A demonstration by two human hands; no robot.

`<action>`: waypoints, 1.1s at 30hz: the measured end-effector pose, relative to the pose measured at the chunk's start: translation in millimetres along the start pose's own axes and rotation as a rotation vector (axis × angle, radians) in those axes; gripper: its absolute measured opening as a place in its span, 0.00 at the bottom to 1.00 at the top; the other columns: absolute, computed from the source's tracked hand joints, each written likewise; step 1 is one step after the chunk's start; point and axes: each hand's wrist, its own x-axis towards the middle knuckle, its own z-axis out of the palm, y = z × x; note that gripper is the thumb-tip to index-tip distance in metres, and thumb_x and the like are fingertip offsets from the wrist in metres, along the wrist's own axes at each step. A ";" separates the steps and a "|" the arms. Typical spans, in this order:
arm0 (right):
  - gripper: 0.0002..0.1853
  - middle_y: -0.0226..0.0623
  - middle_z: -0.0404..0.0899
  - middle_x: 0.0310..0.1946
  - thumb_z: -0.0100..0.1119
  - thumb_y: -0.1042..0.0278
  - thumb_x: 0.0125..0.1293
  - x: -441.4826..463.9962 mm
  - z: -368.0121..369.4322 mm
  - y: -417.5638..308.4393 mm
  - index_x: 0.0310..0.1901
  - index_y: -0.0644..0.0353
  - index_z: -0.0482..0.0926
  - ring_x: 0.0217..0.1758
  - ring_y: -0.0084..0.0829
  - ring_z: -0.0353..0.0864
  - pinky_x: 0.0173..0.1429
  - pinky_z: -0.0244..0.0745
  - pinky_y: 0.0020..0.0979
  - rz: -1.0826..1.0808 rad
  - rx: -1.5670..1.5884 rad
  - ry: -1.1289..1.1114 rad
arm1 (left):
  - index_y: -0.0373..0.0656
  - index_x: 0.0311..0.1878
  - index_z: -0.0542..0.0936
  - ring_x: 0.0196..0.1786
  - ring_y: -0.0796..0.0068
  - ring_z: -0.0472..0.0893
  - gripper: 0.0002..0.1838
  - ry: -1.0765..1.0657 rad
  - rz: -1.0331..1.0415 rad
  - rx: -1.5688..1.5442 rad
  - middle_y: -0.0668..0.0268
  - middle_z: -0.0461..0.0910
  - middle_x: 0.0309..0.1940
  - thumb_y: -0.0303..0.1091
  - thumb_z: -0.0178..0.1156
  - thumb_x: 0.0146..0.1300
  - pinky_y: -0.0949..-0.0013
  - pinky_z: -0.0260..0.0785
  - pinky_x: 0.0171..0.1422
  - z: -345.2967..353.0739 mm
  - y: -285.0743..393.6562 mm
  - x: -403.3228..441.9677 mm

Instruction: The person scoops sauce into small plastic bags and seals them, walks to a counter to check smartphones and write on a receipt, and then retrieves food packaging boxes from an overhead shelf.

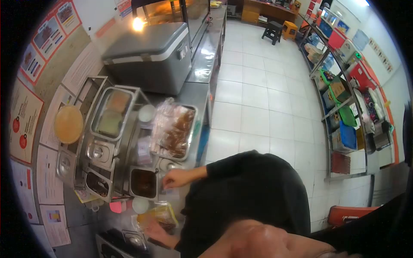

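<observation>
Right hand is beside one steel pan, left hand by one yellow packet, both grips unclear.

And here on the white-tiled floor, a black stool stands beside an orange stool; over right, the crowded shelving holds a red box (green lid lower down), while a lidded grey cooler sits near wall posters.
</observation>
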 end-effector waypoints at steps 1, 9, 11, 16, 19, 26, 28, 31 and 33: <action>0.10 0.35 0.83 0.28 0.62 0.59 0.61 -2.0 0.7 7.4 0.35 0.57 0.82 0.32 0.32 0.82 0.37 0.74 0.34 -0.003 0.016 0.024 | 0.35 0.44 0.76 0.55 0.57 0.75 0.17 0.086 0.111 0.189 0.51 0.74 0.53 0.41 0.58 0.64 0.56 0.68 0.62 32.8 6.7 -19.0; 0.13 0.34 0.84 0.28 0.67 0.56 0.57 9.5 -8.7 -65.7 0.35 0.58 0.84 0.31 0.30 0.83 0.36 0.75 0.32 -0.146 0.097 0.061 | 0.36 0.29 0.79 0.33 0.75 0.75 0.06 -0.221 0.802 1.238 0.64 0.78 0.27 0.25 0.68 0.56 0.71 0.70 0.40 157.6 -26.3 -66.1; 0.13 0.35 0.84 0.27 0.68 0.57 0.56 20.2 -3.6 -78.2 0.34 0.59 0.84 0.30 0.30 0.83 0.35 0.75 0.32 -0.205 0.098 0.041 | 0.37 0.28 0.79 0.32 0.75 0.76 0.08 -0.301 0.712 1.205 0.64 0.78 0.26 0.25 0.71 0.52 0.73 0.70 0.39 189.5 -38.2 -85.9; 0.11 0.36 0.84 0.26 0.68 0.61 0.55 40.5 -1.6 -56.5 0.32 0.61 0.85 0.29 0.31 0.84 0.34 0.75 0.32 -0.285 0.098 -0.105 | 0.38 0.30 0.78 0.32 0.80 0.75 0.07 -0.469 0.595 1.046 0.68 0.78 0.28 0.24 0.68 0.58 0.77 0.68 0.40 196.3 -39.8 -92.3; 0.10 0.36 0.84 0.27 0.65 0.63 0.56 38.4 -9.9 -61.2 0.33 0.61 0.84 0.30 0.34 0.83 0.35 0.75 0.34 -0.270 0.098 -0.187 | 0.38 0.34 0.77 0.34 0.81 0.75 0.05 -0.417 0.384 0.963 0.69 0.77 0.28 0.26 0.65 0.61 0.77 0.68 0.42 181.0 -26.4 -89.2; 0.10 0.40 0.82 0.28 0.59 0.60 0.58 39.6 3.3 -81.2 0.34 0.57 0.80 0.34 0.44 0.82 0.37 0.74 0.40 -0.200 -0.030 -0.211 | 0.39 0.36 0.75 0.33 0.85 0.69 0.05 -0.403 0.459 1.262 0.73 0.73 0.30 0.28 0.60 0.65 0.79 0.62 0.40 192.5 -16.5 -101.9; 0.09 0.40 0.82 0.28 0.58 0.61 0.58 43.5 -3.2 -89.6 0.34 0.57 0.80 0.35 0.44 0.82 0.38 0.74 0.40 -0.225 0.017 -0.256 | 0.39 0.36 0.74 0.33 0.86 0.69 0.05 -0.448 0.377 1.149 0.74 0.73 0.30 0.28 0.59 0.66 0.79 0.62 0.39 192.1 -13.8 -103.0; 0.08 0.40 0.82 0.28 0.57 0.62 0.57 47.6 -2.9 -89.0 0.34 0.57 0.79 0.36 0.44 0.82 0.39 0.73 0.40 -0.240 0.007 -0.317 | 0.38 0.34 0.73 0.30 0.86 0.68 0.06 -0.528 0.241 1.052 0.75 0.70 0.28 0.29 0.54 0.68 0.78 0.61 0.36 206.7 -10.3 -113.0; 0.09 0.41 0.81 0.28 0.57 0.61 0.57 45.6 -1.4 -89.5 0.33 0.57 0.79 0.36 0.44 0.82 0.38 0.73 0.40 -0.239 0.022 -0.303 | 0.37 0.32 0.73 0.29 0.85 0.67 0.09 -0.546 0.162 1.081 0.76 0.68 0.26 0.30 0.52 0.68 0.77 0.60 0.33 213.5 -8.0 -117.7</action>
